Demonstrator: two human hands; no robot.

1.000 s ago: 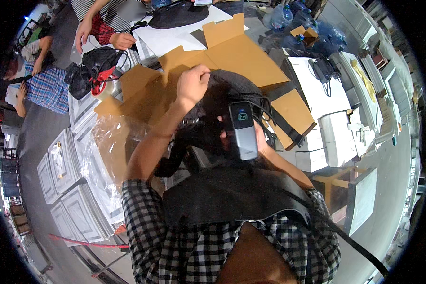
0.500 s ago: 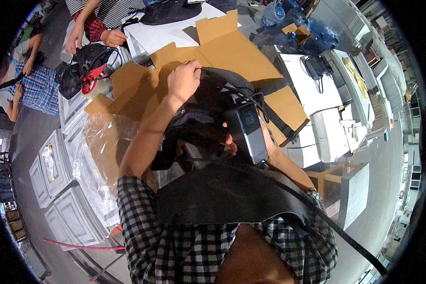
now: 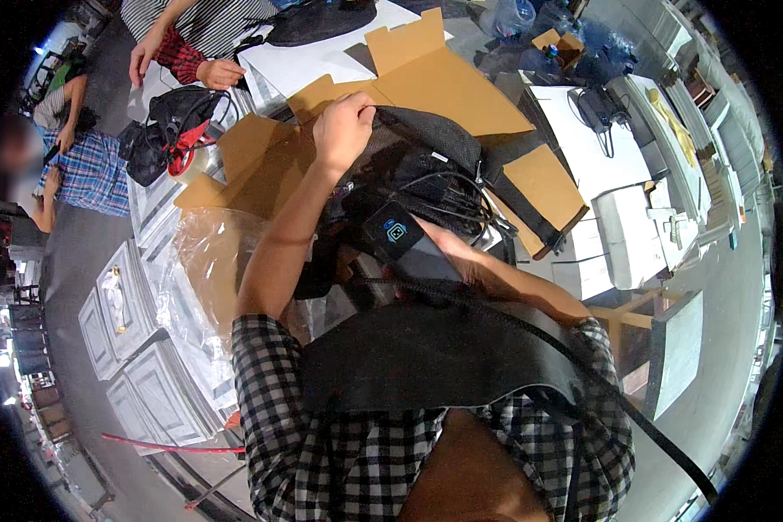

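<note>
Left of you, clear plastic (image 3: 204, 248) crowds your forearm, while your left hand (image 3: 344, 130) pinches the rim of the black mesh bag (image 3: 439, 137) at the open cardboard's (image 3: 431, 87) near edge. A loosened pinch could drop that rim, and black cables (image 3: 448, 187) could snag the grey device (image 3: 400, 239) by your right hand (image 3: 439, 241), whose fingers are hidden, grip untellable; the white boards' (image 3: 574, 139) left edge seems roomier.

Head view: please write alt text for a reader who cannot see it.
A person's left hand grips the edge of a black mesh bag beside opened cardboard; the right hand is mostly hidden behind a dark device with a lit display.
</note>
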